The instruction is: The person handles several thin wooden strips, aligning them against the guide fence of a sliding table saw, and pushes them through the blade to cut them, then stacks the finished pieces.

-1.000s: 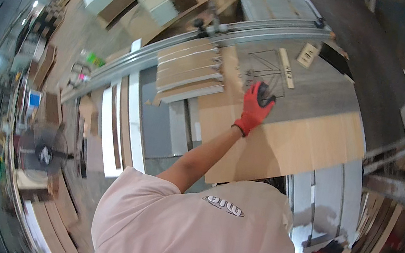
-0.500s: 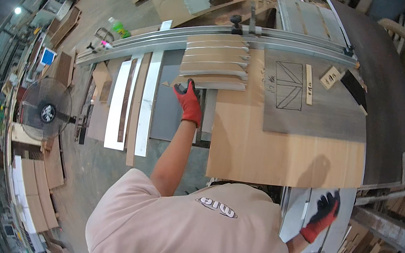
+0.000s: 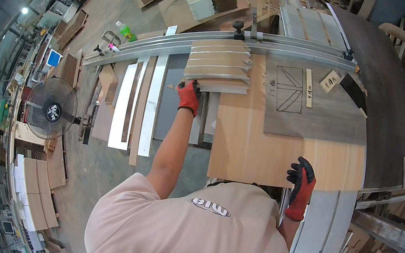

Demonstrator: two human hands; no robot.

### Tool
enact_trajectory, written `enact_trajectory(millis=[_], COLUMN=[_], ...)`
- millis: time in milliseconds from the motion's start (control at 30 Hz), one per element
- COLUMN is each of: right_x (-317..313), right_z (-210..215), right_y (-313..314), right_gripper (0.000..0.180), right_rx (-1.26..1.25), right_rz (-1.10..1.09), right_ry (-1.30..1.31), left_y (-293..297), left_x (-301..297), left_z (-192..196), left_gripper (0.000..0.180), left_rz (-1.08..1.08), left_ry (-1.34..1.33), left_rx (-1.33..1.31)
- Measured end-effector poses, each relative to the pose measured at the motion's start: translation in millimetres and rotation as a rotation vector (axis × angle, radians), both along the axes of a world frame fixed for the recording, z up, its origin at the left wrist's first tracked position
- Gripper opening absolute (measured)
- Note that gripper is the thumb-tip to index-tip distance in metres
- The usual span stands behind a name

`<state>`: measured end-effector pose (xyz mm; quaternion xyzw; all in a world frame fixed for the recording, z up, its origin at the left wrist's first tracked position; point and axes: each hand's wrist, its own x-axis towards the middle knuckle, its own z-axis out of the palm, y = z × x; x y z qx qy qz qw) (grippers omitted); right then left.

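A stack of light-brown board strips (image 3: 218, 65) with pale edges lies in front of a metal fence rail. My left hand (image 3: 189, 97), in a red and black glove, is closed at the stack's near left corner, its fingertips bent over the nearest strip. My right hand (image 3: 301, 188), gloved the same way, is over the near edge of a large wood-grain board (image 3: 283, 156). Its fingers are apart and hold nothing. A dark grey panel (image 3: 321, 122) with a pencilled rectangular drawing rests on that board.
The metal fence rail (image 3: 162, 45) crosses behind the stack. White strips (image 3: 151, 112) lie at the left, beside a standing fan (image 3: 51, 107). A small tag (image 3: 330, 81) and a black piece (image 3: 354, 92) sit on the grey panel. A green bottle (image 3: 126, 32) stands beyond the rail.
My right hand has moved left and inward, from beside the large board to over its near edge. My left hand stays at the stack's corner, its fingers more bent.
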<state>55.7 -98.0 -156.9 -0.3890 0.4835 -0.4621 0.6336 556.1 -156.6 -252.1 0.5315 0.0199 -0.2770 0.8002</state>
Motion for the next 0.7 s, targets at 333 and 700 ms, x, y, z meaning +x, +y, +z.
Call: enact_trajectory(millis=[333,700], right_x=[17,134], right_z=[11,22], right_y=[-9,-48], right_gripper=[0.034,0.038], right_rx=[0.042,0.449], right_rz=[0.101,0.370], right_ry=[-0.064,-0.841], left_y=[32,110], left_x=[13,-222], left_z=[-26,129], left_gripper=[0.013,0.035], left_rz=[-0.257,-0.481], left_ry=[-1.090,-0.728], left_rx=[0.454,-0.051])
